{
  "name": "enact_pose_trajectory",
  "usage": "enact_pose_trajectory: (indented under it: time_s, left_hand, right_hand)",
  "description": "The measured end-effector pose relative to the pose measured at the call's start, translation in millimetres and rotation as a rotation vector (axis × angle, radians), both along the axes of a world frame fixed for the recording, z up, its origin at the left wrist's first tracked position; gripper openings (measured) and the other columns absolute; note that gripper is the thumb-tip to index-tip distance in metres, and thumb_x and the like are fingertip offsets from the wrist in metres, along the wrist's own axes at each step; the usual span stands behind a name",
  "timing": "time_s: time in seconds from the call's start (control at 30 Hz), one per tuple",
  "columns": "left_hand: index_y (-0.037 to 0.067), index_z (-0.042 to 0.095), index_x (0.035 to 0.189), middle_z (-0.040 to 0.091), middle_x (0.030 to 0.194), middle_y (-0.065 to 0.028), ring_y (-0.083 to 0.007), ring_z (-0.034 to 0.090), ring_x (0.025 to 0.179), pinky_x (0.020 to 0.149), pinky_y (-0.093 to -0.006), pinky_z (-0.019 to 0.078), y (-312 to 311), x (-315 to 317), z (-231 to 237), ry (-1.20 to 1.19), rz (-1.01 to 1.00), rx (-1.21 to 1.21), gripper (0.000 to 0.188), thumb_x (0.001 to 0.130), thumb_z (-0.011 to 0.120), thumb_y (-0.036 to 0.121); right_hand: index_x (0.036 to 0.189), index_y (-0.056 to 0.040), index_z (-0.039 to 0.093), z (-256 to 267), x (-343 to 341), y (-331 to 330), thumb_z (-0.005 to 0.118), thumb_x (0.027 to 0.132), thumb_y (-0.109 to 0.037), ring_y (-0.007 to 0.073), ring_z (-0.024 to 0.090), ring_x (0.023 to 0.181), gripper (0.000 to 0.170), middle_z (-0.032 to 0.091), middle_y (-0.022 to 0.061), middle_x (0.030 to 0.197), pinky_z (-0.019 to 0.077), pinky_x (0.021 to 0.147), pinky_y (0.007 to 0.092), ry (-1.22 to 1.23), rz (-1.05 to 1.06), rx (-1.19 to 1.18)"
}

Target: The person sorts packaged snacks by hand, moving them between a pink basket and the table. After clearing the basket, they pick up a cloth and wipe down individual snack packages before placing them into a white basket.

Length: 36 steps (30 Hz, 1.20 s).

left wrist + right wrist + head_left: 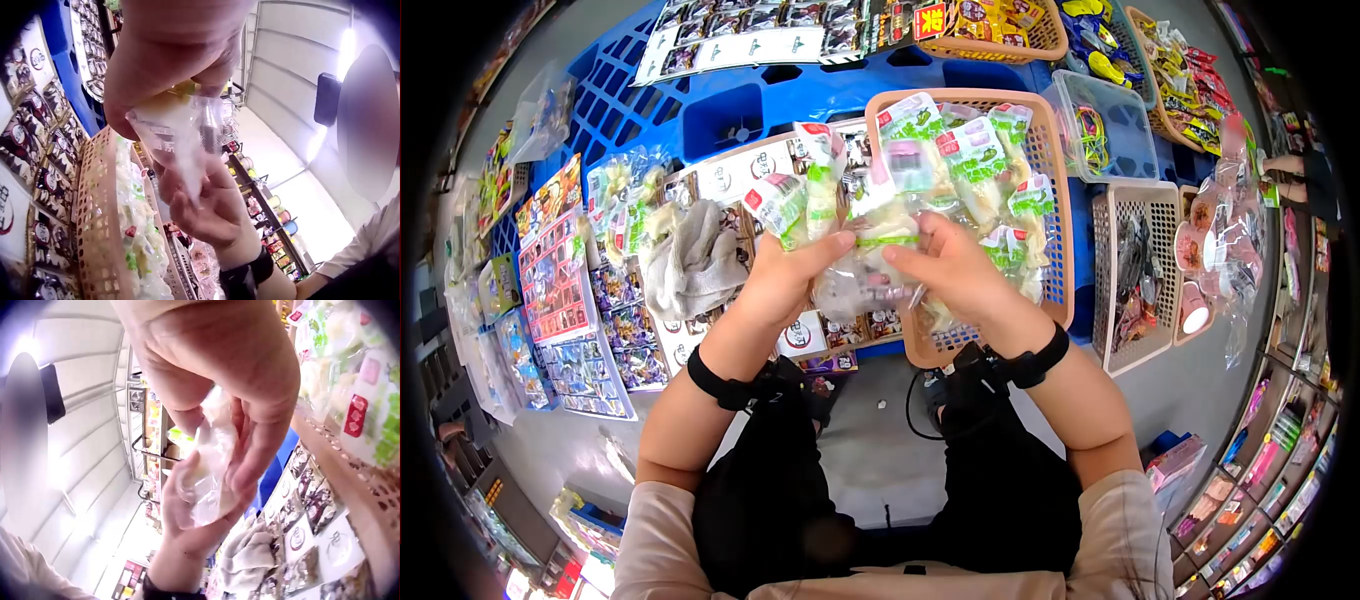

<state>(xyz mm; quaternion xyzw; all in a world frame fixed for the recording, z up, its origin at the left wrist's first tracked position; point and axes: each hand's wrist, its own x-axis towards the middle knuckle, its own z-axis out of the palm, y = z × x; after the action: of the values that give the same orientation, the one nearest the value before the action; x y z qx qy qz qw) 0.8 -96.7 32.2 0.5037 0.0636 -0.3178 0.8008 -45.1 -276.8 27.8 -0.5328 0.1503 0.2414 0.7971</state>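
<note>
Both hands were closed on one clear packet (887,240), held up over the left edge of the peach basket (1057,230). The left hand (783,285) pinched the packet's left side, its thumb along the front; the right hand (962,272) gripped the other side between its thumb and bent fingers. Little space lay between the thumbs. The wrist views showed the packet's thin film creased between the two hands, with pale contents inside.

Two green-and-white packs (818,185) stood up just beyond the left hand; whether its fingers also held them, I could not tell. More packs of that kind (975,160) filled the basket. A gray cloth (692,262) lay left of the left hand, on rows of small printed packets (628,345).
</note>
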Motion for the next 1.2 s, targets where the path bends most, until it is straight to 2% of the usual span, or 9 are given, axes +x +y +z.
enact_pose_trajectory:
  time_s: [0.17,0.27,0.33,0.43,0.53,0.77,0.8,1.0,1.2]
  left_hand:
    - [-0.003,0.044,0.114,0.053,0.110,-0.0165,-0.0248,0.054,0.101,0.088,-0.0369,0.0430,11,7,2,0.006,0.017,-0.026,0.041,0.076,0.058,0.007]
    - [-0.004,0.043,0.114,0.054,0.110,-0.0160,-0.0239,0.055,0.101,0.087,-0.0350,0.0431,11,5,2,0.008,0.017,0.005,0.042,0.077,0.059,0.008]
    - [-0.004,0.043,0.115,0.054,0.110,-0.0155,-0.0234,0.055,0.100,0.086,-0.0343,0.0432,7,3,0,0.014,-0.002,0.010,0.043,0.077,0.059,0.008]
    - [-0.003,0.043,0.116,0.054,0.111,-0.0138,-0.0221,0.055,0.100,0.085,-0.0333,0.0431,-3,-2,-1,0.027,-0.095,-0.019,0.045,0.076,0.061,0.010]
    - [0.003,0.036,0.121,0.049,0.117,-0.0169,-0.0283,0.053,0.103,0.085,-0.0363,0.0419,-8,-5,-4,0.014,-0.317,0.039,0.056,0.073,0.063,0.013]
    - [0.006,0.035,0.125,0.047,0.121,-0.0135,-0.0255,0.047,0.112,0.084,-0.0339,0.0424,-2,-14,8,0.217,-0.165,-0.178,0.058,0.074,0.060,0.011]
    - [0.002,0.048,0.113,0.056,0.104,-0.0078,-0.0157,0.055,0.091,0.080,-0.0320,0.0443,-5,-12,11,0.238,-0.105,-0.230,0.040,0.076,0.060,0.006]
    - [0.003,0.044,0.116,0.057,0.100,-0.0095,-0.0184,0.055,0.090,0.077,-0.0315,0.0457,1,-16,1,0.336,-0.146,-0.298,0.041,0.078,0.055,0.010]
    - [0.003,0.042,0.118,0.056,0.099,-0.0105,-0.0203,0.055,0.091,0.075,-0.0317,0.0466,4,-16,2,0.395,-0.136,-0.433,0.045,0.076,0.056,0.012]
  right_hand:
    - [0.111,-0.0004,0.044,6,-10,-36,0.058,0.079,-0.008,0.0116,0.056,0.079,0.035,0.058,0.0076,0.095,0.0465,0.068,0.0261,-0.039,-0.179,-0.168]
    - [0.107,-0.0006,0.044,4,-15,-59,0.056,0.076,-0.007,0.0183,0.059,0.076,0.034,0.057,0.0132,0.093,0.0484,0.066,0.0319,-0.438,-0.285,-0.760]
    - [0.105,-0.0002,0.041,16,-17,-60,0.056,0.072,-0.007,0.0292,0.060,0.076,0.037,0.052,0.0192,0.093,0.0494,0.061,0.0385,-0.417,-0.061,-1.663]
    - [0.105,0.0000,0.039,6,-11,-34,0.058,0.069,-0.008,0.0352,0.059,0.074,0.042,0.047,0.0216,0.094,0.0496,0.056,0.0407,-0.203,0.213,-1.735]
    - [0.104,0.0006,0.040,-3,-16,-10,0.055,0.070,-0.010,0.0327,0.058,0.067,0.039,0.045,0.0205,0.091,0.0489,0.050,0.0393,-0.335,0.335,-1.652]
    - [0.110,0.0004,0.044,20,-47,23,0.055,0.069,-0.010,0.0220,0.052,0.059,0.044,0.044,0.0134,0.087,0.0449,0.047,0.0283,-0.681,0.420,-1.751]
    - [0.110,0.0004,0.044,17,-48,23,0.055,0.069,-0.010,0.0220,0.052,0.059,0.044,0.044,0.0134,0.087,0.0449,0.047,0.0283,-0.679,0.419,-1.751]
    - [0.112,-0.0019,0.044,16,-43,16,0.058,0.063,-0.004,0.0301,0.057,0.075,0.052,0.044,0.0169,0.105,0.0490,0.060,0.0378,-0.636,0.225,-1.186]
    - [0.111,-0.0023,0.044,-2,-36,5,0.059,0.076,-0.012,0.0264,0.055,0.089,0.039,0.043,0.0158,0.115,0.0440,0.079,0.0353,-0.815,0.009,-0.798]
